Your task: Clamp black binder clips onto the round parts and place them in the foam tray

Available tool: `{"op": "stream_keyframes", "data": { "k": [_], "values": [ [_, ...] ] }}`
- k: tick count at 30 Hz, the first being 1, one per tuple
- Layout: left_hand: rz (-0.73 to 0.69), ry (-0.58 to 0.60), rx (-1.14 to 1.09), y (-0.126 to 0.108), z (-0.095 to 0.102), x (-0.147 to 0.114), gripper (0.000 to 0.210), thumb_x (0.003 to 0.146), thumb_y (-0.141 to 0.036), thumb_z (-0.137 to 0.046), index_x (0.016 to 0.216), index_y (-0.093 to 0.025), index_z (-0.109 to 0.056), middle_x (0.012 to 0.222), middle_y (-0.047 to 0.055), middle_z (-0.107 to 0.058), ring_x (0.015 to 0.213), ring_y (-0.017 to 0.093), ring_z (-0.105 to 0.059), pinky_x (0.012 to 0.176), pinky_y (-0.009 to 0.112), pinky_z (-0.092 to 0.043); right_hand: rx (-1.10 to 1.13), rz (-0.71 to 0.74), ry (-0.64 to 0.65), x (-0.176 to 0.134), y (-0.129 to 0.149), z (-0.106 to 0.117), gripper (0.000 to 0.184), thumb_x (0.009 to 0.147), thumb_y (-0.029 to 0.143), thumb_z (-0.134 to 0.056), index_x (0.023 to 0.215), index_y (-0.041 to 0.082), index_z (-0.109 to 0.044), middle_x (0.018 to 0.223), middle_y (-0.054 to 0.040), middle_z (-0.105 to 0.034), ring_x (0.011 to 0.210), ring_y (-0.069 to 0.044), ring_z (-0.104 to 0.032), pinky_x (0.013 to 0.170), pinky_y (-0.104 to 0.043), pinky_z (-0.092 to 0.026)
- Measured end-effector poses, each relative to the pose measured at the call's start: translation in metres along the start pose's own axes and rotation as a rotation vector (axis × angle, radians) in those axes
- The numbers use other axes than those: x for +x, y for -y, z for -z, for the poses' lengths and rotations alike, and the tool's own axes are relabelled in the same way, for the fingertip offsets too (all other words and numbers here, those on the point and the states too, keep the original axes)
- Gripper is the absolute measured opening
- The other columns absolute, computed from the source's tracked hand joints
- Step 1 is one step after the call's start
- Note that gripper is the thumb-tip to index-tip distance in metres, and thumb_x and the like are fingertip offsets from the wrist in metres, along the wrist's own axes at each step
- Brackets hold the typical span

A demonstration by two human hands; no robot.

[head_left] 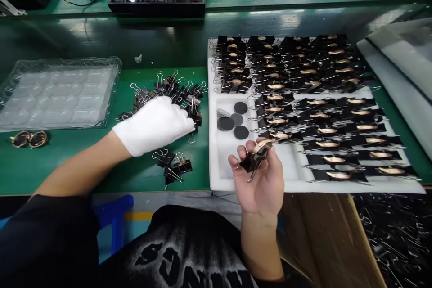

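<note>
My left hand [157, 126], in a white glove, is over a pile of black binder clips [165, 87] on the green table. Its fingers are curled together, and whatever lies under their tips is hidden. My bare right hand [259, 184] is closed around a gold-rimmed piece [262, 146] with black binder-clip parts clamped on it. That hand is above the front edge of a white foam tray [226, 183]. Several similar clipped gold-rimmed pieces [327, 130] stand in rows on the tray. Loose binder clips [173, 166] lie just below my left hand.
Dark round discs [240, 108] lie in a tray compartment. A clear plastic tray [116, 69] is at the left, with two gold-rimmed dark round pieces [30, 139] in front. A black divided box [157, 9] stands at the back. More clips [401, 243] fill a box at lower right.
</note>
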State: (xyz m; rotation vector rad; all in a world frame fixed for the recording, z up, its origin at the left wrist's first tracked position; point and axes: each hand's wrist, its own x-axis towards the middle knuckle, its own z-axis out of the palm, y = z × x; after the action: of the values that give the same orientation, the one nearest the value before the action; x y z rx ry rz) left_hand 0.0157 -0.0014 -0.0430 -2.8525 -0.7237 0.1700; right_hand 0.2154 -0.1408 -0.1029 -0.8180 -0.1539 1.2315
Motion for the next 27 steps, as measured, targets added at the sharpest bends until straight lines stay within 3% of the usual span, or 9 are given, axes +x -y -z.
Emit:
{"op": "stream_keyframes", "data": {
  "k": [4, 7, 9, 12, 16, 21, 27],
  "values": [
    [0.105, -0.153, -0.163, 0.001, 0.008, 0.0, 0.053, 0.106, -0.044, -0.046, 0.058, -0.02, -0.05, 0.053, 0.002, -0.052, 0.049, 0.014, -0.044, 0.06, 0.034, -0.023, -0.113, -0.035, 0.152, -0.003, -0.003, 0.001, 0.017, 0.093, 0.043, -0.075, 0.093, 0.026, -0.075, 0.101, -0.0011, -0.07, 0.095, -0.016, -0.071, 0.072, -0.027, -0.064],
    [0.213, -0.312, -0.439, -0.008, 0.013, -0.003, 0.055, 0.106, -0.041, -0.044, 0.055, -0.019, -0.042, 0.05, -0.002, -0.044, 0.049, 0.01, -0.037, 0.057, 0.031, -0.026, -0.309, 0.001, 0.331, -0.004, -0.014, 0.003, 0.013, 0.097, 0.039, -0.073, 0.103, 0.028, -0.077, 0.133, -0.0057, -0.071, 0.124, -0.024, -0.068, 0.091, -0.038, -0.065],
    [0.252, -0.356, -0.67, -0.014, 0.015, -0.004, 0.053, 0.105, -0.038, -0.046, 0.056, -0.019, -0.045, 0.051, -0.004, -0.044, 0.049, 0.008, -0.038, 0.054, 0.027, -0.029, -0.419, 0.071, 0.449, -0.004, -0.023, 0.004, 0.014, 0.097, 0.039, -0.074, 0.107, 0.028, -0.077, 0.135, -0.0069, -0.071, 0.129, -0.027, -0.065, 0.103, -0.047, -0.062],
    [0.18, -0.266, -0.89, -0.016, 0.016, -0.004, 0.048, 0.104, -0.036, -0.048, 0.059, -0.018, -0.05, 0.053, -0.006, -0.048, 0.05, 0.006, -0.04, 0.052, 0.023, -0.031, -0.504, 0.186, 0.525, -0.005, -0.029, 0.005, 0.018, 0.097, 0.041, -0.074, 0.11, 0.029, -0.076, 0.11, -0.0061, -0.074, 0.106, -0.024, -0.07, 0.096, -0.047, -0.063],
    [0.047, -0.146, -0.87, -0.008, 0.013, -0.004, 0.042, 0.098, -0.036, -0.051, 0.059, -0.019, -0.048, 0.051, -0.006, -0.044, 0.049, 0.006, -0.035, 0.052, 0.023, -0.029, -0.595, 0.285, 0.548, -0.005, -0.023, -0.001, 0.015, 0.095, 0.036, -0.077, 0.107, 0.028, -0.076, 0.1, -0.0044, -0.071, 0.089, -0.019, -0.07, 0.078, -0.036, -0.062],
    [0.097, -0.077, -0.689, -0.008, 0.009, -0.005, 0.054, 0.076, -0.059, -0.068, 0.054, -0.023, -0.036, 0.045, -0.007, -0.03, 0.046, 0.008, -0.023, 0.048, 0.028, -0.02, -0.705, 0.325, 0.618, -0.004, -0.01, -0.006, 0.016, 0.092, 0.023, -0.077, 0.107, 0.027, -0.078, 0.092, -0.0011, -0.064, 0.079, -0.014, -0.062, 0.065, -0.027, -0.051],
    [0.153, -0.037, -0.596, -0.015, 0.009, -0.003, 0.056, 0.075, -0.069, -0.061, 0.055, -0.023, -0.036, 0.046, -0.005, -0.035, 0.045, 0.009, -0.024, 0.052, 0.03, -0.018, -0.754, 0.306, 0.642, -0.003, -0.007, -0.003, 0.016, 0.093, 0.017, -0.076, 0.106, 0.026, -0.077, 0.09, -0.0002, -0.061, 0.081, -0.014, -0.059, 0.068, -0.027, -0.048]
  ]
}}
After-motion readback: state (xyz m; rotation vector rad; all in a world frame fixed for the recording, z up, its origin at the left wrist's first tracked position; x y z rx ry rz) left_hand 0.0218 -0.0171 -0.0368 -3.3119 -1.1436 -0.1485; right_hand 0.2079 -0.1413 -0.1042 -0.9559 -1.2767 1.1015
